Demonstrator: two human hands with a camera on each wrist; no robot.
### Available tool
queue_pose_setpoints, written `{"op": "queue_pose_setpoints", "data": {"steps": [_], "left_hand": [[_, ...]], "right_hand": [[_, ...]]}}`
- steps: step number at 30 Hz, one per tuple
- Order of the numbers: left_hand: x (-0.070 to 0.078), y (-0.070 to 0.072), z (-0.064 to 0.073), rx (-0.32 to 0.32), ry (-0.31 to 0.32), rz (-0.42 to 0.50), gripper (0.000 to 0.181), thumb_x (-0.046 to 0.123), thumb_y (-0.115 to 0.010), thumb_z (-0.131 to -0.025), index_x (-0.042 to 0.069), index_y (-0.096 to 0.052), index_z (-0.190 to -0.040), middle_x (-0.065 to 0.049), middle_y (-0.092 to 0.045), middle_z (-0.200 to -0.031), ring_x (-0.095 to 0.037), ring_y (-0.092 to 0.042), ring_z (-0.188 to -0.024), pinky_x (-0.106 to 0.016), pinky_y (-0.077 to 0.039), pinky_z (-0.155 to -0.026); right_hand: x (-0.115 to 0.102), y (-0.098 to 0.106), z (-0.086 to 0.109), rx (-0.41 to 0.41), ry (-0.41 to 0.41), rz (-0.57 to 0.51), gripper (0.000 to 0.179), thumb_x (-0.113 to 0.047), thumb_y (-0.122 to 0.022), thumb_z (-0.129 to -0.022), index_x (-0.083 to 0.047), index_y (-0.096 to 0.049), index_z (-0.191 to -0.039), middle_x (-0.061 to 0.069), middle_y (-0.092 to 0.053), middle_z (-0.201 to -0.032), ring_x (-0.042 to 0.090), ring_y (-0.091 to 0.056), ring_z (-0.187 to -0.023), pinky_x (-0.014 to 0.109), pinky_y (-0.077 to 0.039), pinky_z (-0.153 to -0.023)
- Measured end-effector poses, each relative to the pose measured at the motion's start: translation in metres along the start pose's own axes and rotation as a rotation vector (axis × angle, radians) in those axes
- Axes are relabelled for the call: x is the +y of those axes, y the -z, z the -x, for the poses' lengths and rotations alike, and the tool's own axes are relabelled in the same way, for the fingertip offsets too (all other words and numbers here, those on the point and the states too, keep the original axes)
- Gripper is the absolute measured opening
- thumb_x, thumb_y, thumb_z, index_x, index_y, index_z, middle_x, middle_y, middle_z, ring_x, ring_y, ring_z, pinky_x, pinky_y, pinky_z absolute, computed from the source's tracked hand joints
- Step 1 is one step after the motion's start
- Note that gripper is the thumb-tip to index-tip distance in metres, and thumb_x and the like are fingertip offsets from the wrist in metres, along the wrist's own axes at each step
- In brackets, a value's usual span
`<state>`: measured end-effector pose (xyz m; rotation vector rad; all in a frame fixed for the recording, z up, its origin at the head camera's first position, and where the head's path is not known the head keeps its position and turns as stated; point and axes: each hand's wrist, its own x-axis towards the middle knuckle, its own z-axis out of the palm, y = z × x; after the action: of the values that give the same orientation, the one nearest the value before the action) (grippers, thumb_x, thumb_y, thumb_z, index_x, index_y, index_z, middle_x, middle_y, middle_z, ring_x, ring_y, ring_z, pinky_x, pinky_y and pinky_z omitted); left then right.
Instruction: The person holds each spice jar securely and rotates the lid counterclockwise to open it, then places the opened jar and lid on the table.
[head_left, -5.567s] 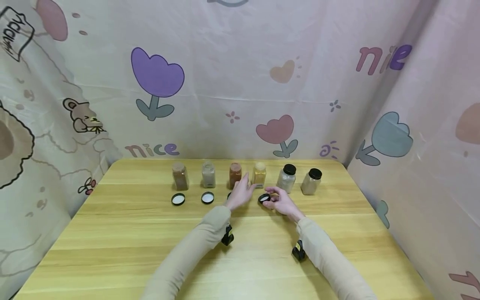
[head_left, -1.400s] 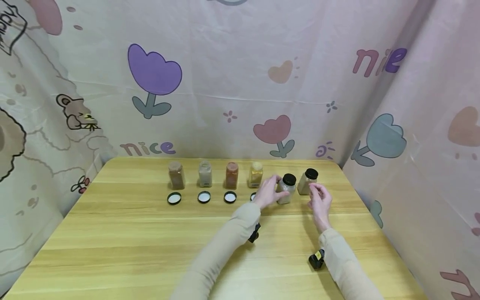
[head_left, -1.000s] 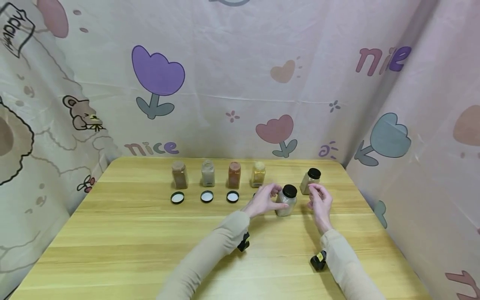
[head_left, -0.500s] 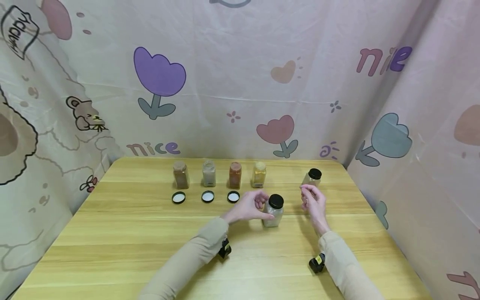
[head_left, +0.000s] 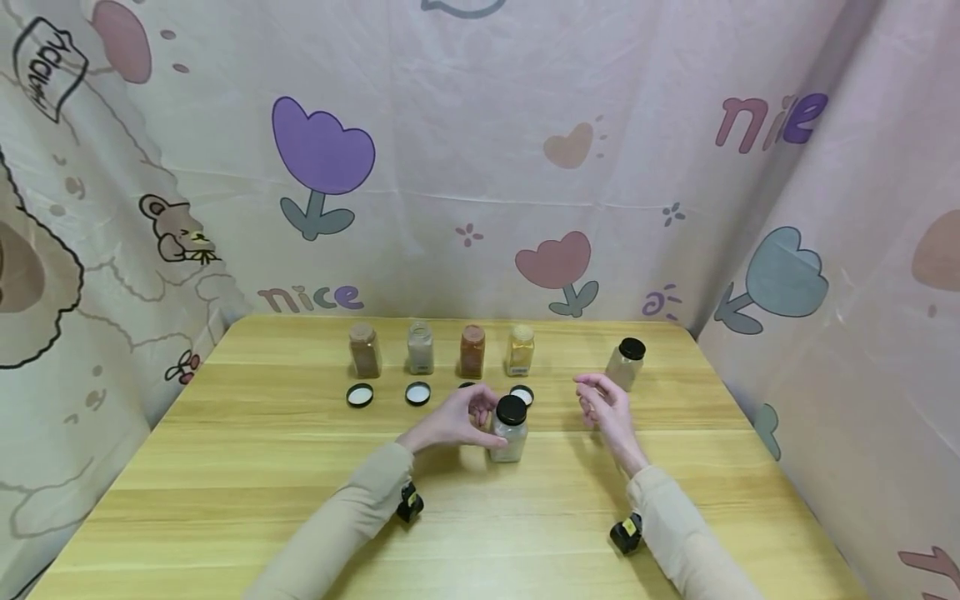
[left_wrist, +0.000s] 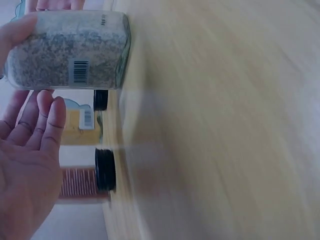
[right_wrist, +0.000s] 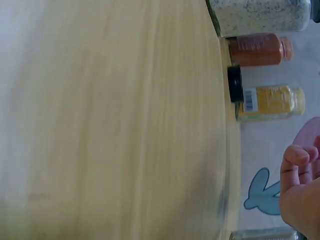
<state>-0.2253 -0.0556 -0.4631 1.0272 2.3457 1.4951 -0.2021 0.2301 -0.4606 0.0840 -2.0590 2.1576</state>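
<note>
My left hand (head_left: 452, 419) grips a clear glass jar (head_left: 508, 442) by its side, with the thumb in front. Its black screw lid (head_left: 512, 409) is on, and the jar stands upright. In the left wrist view the jar (left_wrist: 50, 47) shows grey-white speckled contents and a barcode label, its base close to the tabletop. My right hand (head_left: 607, 412) hovers to the right of it with fingers loosely bent and nothing in them. Behind that hand stands another black-lidded jar (head_left: 624, 371) with pale beige contents.
Along the back stand lidless jars: brown (head_left: 365, 354), grey-white (head_left: 421, 352), red-brown (head_left: 472, 354) and yellow (head_left: 520, 352). Black lids lie upturned before them, such as the left lid (head_left: 360, 395) and right lid (head_left: 522, 395); one is mostly hidden by my left hand. A printed curtain (head_left: 420, 167) hangs behind the wooden table (head_left: 525, 533).
Earlier my right hand held a black lid in front of the yellow jar; it now lies there. My left hand has brought the speckled jar forward and left from the row. My right hand drifted left.
</note>
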Motion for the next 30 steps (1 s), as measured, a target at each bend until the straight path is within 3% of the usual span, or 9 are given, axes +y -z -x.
{"op": "queue_pose_setpoints", "data": {"steps": [7,12,19,23,30], "left_hand": [[-0.004,0.001,0.005,-0.002,0.027,-0.049,0.06,0.022,-0.089,-0.074,0.008,-0.059,-0.124,-0.008,-0.063,-0.102,-0.014,-0.054,-0.085,-0.02,-0.047,-0.072],[-0.005,-0.003,0.006,0.002,0.009,-0.093,0.061,0.028,-0.089,-0.075,0.009,-0.061,-0.126,-0.007,-0.064,-0.106,-0.017,-0.055,-0.091,-0.026,-0.049,-0.076],[-0.006,-0.004,0.003,0.03,-0.039,-0.122,0.048,0.029,-0.091,-0.073,0.011,-0.067,-0.111,-0.002,-0.064,-0.093,-0.025,-0.056,-0.083,-0.025,-0.045,-0.069],[-0.007,-0.003,0.002,0.027,-0.038,-0.132,0.047,0.03,-0.091,-0.073,0.011,-0.068,-0.109,-0.001,-0.064,-0.092,-0.026,-0.056,-0.081,-0.021,-0.044,-0.067],[-0.007,-0.004,0.001,0.027,-0.003,-0.107,0.05,0.029,-0.093,-0.07,0.011,-0.069,-0.11,0.0,-0.064,-0.092,-0.018,-0.054,-0.081,-0.018,-0.042,-0.067]], "right_hand": [[-0.001,-0.013,0.001,-0.121,0.04,0.015,0.035,-0.006,-0.061,-0.099,0.017,-0.053,-0.124,-0.005,-0.065,-0.089,0.004,-0.053,-0.063,0.015,-0.043,-0.047],[-0.004,-0.025,0.003,-0.189,0.075,0.054,0.035,-0.006,-0.064,-0.096,0.015,-0.055,-0.123,-0.001,-0.067,-0.096,0.004,-0.056,-0.067,0.016,-0.043,-0.048],[-0.008,-0.044,0.006,-0.307,0.128,0.222,0.039,-0.007,-0.072,-0.091,0.006,-0.061,-0.125,0.024,-0.063,-0.113,0.002,-0.06,-0.08,0.017,-0.045,-0.056],[-0.012,-0.054,0.008,-0.358,0.188,0.293,0.041,-0.007,-0.077,-0.086,0.001,-0.064,-0.124,0.026,-0.063,-0.109,0.004,-0.056,-0.079,0.019,-0.047,-0.066],[-0.02,-0.07,0.012,-0.387,0.251,0.339,0.042,-0.005,-0.084,-0.079,-0.004,-0.068,-0.118,0.018,-0.06,-0.096,0.018,-0.051,-0.081,0.017,-0.043,-0.058]]}}
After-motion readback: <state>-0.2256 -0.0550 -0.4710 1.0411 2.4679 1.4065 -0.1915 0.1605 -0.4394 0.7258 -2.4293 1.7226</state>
